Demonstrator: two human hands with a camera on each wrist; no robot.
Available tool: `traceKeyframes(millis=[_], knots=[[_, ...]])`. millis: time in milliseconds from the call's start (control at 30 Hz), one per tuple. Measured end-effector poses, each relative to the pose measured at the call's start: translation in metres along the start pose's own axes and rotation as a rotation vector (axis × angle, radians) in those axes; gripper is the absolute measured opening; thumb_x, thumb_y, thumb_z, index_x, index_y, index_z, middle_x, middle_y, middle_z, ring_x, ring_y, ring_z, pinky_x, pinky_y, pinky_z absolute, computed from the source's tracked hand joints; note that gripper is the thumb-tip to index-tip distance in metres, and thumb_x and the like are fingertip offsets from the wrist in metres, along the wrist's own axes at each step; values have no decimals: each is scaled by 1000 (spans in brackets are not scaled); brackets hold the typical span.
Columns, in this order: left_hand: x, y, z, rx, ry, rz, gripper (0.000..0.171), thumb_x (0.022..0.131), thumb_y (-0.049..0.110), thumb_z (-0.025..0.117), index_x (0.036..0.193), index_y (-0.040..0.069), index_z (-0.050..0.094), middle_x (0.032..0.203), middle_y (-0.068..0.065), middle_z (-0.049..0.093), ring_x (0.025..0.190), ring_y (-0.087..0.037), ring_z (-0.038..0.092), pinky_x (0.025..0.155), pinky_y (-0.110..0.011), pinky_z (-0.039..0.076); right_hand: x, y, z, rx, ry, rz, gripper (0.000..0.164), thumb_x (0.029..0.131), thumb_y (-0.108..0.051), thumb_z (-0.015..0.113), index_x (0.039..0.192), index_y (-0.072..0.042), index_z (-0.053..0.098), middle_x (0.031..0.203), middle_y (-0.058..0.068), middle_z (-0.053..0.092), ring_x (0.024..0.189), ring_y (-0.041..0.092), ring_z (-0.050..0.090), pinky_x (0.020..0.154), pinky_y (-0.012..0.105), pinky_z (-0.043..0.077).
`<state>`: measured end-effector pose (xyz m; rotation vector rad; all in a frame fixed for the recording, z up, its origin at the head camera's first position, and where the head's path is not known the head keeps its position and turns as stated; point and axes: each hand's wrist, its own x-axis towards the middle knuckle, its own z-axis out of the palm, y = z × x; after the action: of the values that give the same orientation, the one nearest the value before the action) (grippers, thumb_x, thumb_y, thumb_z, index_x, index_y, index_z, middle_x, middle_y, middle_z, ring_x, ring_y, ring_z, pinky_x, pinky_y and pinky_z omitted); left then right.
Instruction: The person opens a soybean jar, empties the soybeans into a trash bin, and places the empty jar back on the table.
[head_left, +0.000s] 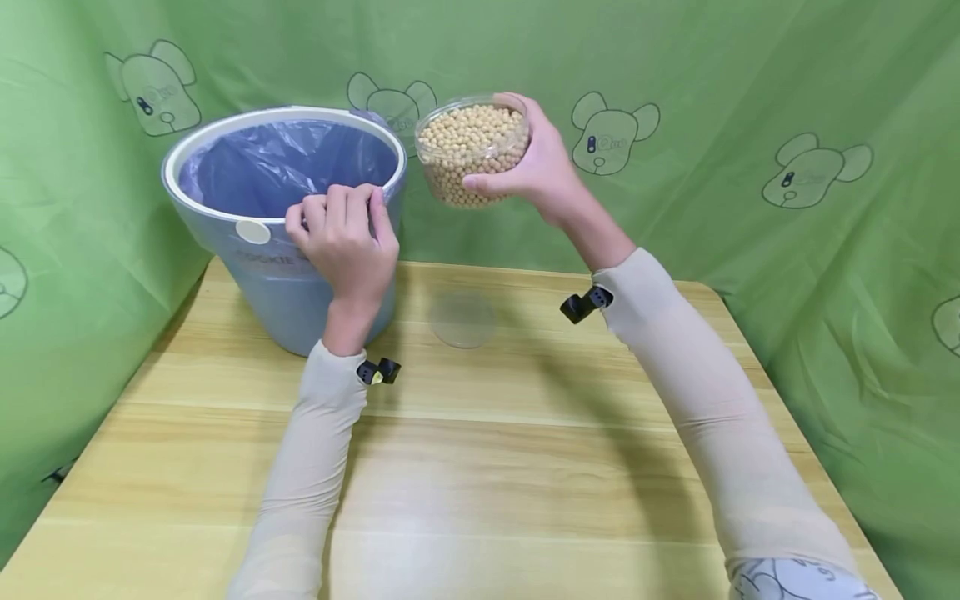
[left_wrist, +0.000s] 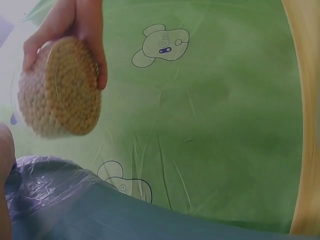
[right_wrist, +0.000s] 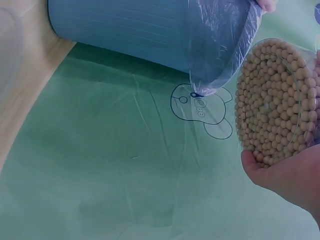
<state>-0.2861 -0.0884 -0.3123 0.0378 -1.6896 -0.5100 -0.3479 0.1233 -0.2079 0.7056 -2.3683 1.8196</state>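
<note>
A clear round plastic tub (head_left: 444, 177) full of pale round beans (head_left: 472, 129), like soybeans, is held up by my right hand (head_left: 542, 167). Thumb and fingers wrap around its side, and it tilts slightly leftward. The tub hangs in the air just right of a blue trash bin (head_left: 296, 304) with a white rim. My left hand (head_left: 347, 233) grips the front of that rim, its fingertips hooked over the edge and hidden inside. A thin translucent bag (head_left: 255, 162) lines the bin. In the right wrist view, beans (right_wrist: 272, 100) show through the tub's bottom.
A clear round lid (head_left: 462, 319) lies flat on the wooden table (head_left: 465, 467), right of the bin's base. Green cloth (head_left: 720, 75) with mouse-head drawings hangs behind the table and on both sides. A small black camera sits on each sleeve cuff.
</note>
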Motion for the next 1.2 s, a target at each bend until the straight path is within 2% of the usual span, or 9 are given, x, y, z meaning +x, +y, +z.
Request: traceKeyframes(millis=[167, 467, 800, 1200], knots=[[-1, 0, 0, 11, -6, 3, 35, 105, 30, 50, 90, 7, 71, 88, -11, 67, 89, -36, 53, 101, -49, 33, 16, -12, 9, -103, -25, 27, 112, 57, -10, 95, 153, -16, 38, 149, 8, 46, 132, 25, 53, 105, 36, 53], [-2, 0, 1, 28, -12, 17, 34, 106, 31, 49, 90, 9, 71, 88, -10, 67, 89, -36, 54, 100, -50, 33, 38, -22, 18, -227, -69, 39, 115, 57, -11, 95, 154, -13, 34, 150, 10, 46, 132, 22, 52, 106, 31, 51], [-2, 0, 1, 39, -6, 26, 33, 106, 30, 50, 90, 10, 71, 87, -10, 67, 88, -36, 54, 100, -50, 33, 51, -30, 20, -364, -122, 21, 116, 59, -16, 96, 155, -11, 31, 150, 8, 46, 133, 18, 51, 108, 27, 49], [0, 0, 0, 40, 5, 20, 33, 106, 29, 49, 90, 8, 70, 88, -11, 66, 89, -36, 53, 100, -50, 33, 63, -45, 24, -473, -196, -3, 117, 60, -17, 96, 155, -9, 29, 151, 8, 45, 132, 19, 51, 108, 27, 48]])
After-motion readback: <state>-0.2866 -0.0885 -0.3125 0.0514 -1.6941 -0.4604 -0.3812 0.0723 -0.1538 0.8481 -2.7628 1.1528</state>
